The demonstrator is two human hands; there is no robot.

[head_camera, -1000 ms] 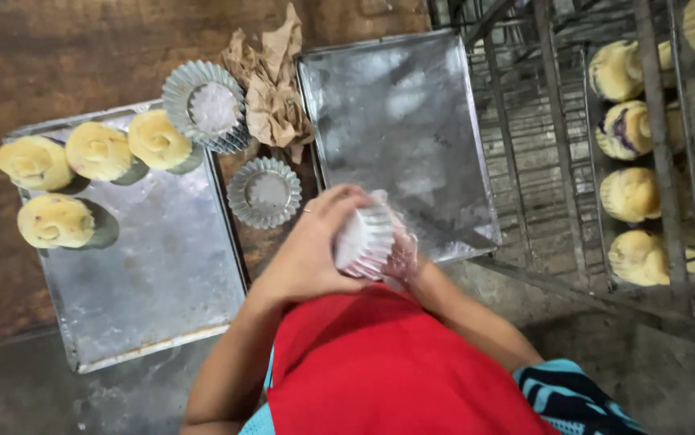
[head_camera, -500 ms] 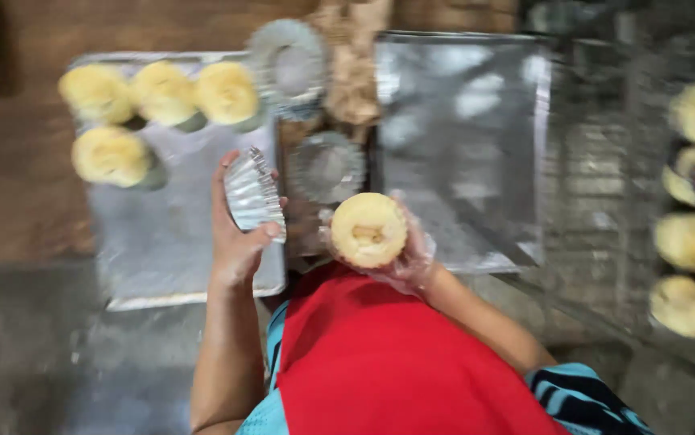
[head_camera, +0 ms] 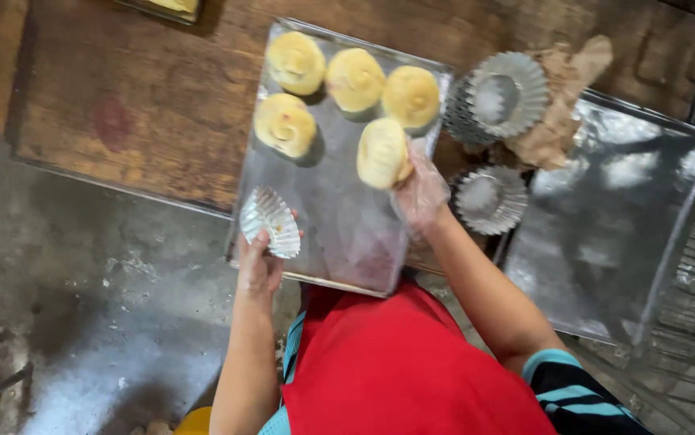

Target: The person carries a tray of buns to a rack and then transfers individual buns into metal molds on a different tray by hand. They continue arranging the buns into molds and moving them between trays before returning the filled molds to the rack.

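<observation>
The right hand (head_camera: 418, 192) (in a thin clear glove) grips a yellow bun (head_camera: 381, 153) over the metal tray (head_camera: 339, 234), beside four others. The left hand (head_camera: 259, 266) pinches an empty fluted tin (head_camera: 270, 222).

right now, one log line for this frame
left hand: holds fluted tin mould | right hand: gloved, holds bun over tray | four buns on tray

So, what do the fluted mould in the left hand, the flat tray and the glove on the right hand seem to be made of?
The fluted silver mould looks like thin bare metal, probably aluminium or tin: it gleams dully and has crisp pleats. The flat grey baking tray seems to be sheet metal, with blurred reflections and a rolled rim. The clear glove on the right hand appears to be thin plastic film: skin shows through its wrinkles.
</observation>
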